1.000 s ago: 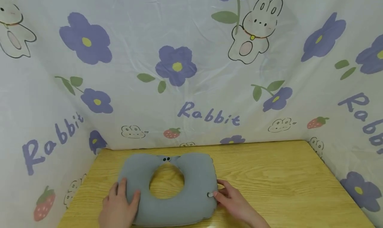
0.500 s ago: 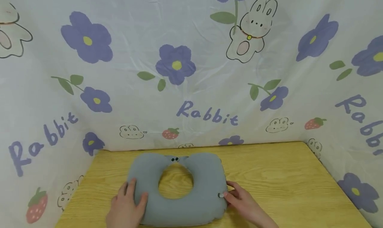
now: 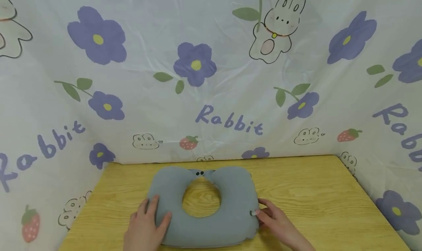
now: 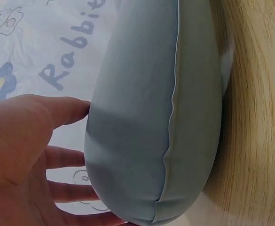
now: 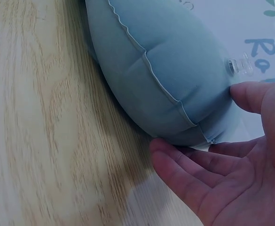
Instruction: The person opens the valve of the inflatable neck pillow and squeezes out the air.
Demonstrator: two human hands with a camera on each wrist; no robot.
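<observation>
A grey-blue inflatable neck pillow (image 3: 204, 229) lies on the wooden table, puffed up with air, its round hole in the middle. Two black snaps (image 3: 199, 173) join its ends at the far side. My left hand (image 3: 145, 223) rests against the left side, thumb on the upper face and straight fingers along the edge. At the right edge, my right hand (image 3: 275, 221) touches the pillow with outstretched fingers low on the side. Its thumb lies just beside a clear plastic air valve (image 5: 240, 65). A seam (image 4: 170, 136) runs round the pillow's rim.
The wood-grain table (image 3: 313, 199) extends to the right of the pillow. A white cloth (image 3: 217, 97) printed with purple flowers, rabbits and strawberries hangs behind the table and along both sides.
The pillow has slid to the right across the table, and both hands have moved along with it, keeping their places at its sides.
</observation>
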